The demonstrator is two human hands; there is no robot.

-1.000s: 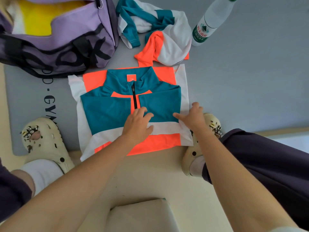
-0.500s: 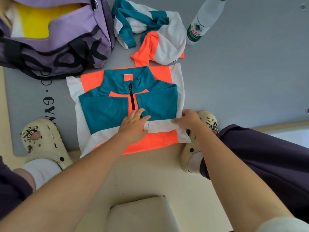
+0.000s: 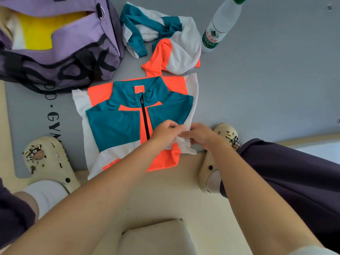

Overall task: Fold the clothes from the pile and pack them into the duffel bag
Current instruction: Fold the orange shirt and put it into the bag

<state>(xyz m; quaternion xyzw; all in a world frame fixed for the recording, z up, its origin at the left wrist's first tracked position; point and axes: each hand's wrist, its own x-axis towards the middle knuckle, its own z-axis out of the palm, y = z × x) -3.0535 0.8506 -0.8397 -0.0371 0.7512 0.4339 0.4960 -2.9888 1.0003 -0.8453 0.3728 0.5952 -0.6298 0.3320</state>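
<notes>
A grey mat [image 3: 257,85] is spread over the pale floor [image 3: 165,196]; everything else is placed here relative to the jacket [image 3: 117,126], which is laid flat on the mat's near part, zip up, its teal, orange and white panels partly folded, its lower hem reaching onto the floor; a purple bag [image 3: 60,52] is seen beyond the jacket to the left, open at the top, with something yellow [image 3: 44,32] inside; a crumpled pile [image 3: 161,39] of the same colours is found just beyond the jacket's collar, touching its far edge; a bottle [image 3: 220,26] is lying beyond the jacket to the right, beside the pile; a cream clog [image 3: 49,162] is planted left of the jacket, and another clog [image 3: 217,155] at its right lower corner; the left hand [image 3: 165,133] is curled on the jacket's right lower part, white fabric being pinched between its fingers; the right hand [image 3: 200,135] is set just beside it, fingers bent and pinching the same white fold.
</notes>
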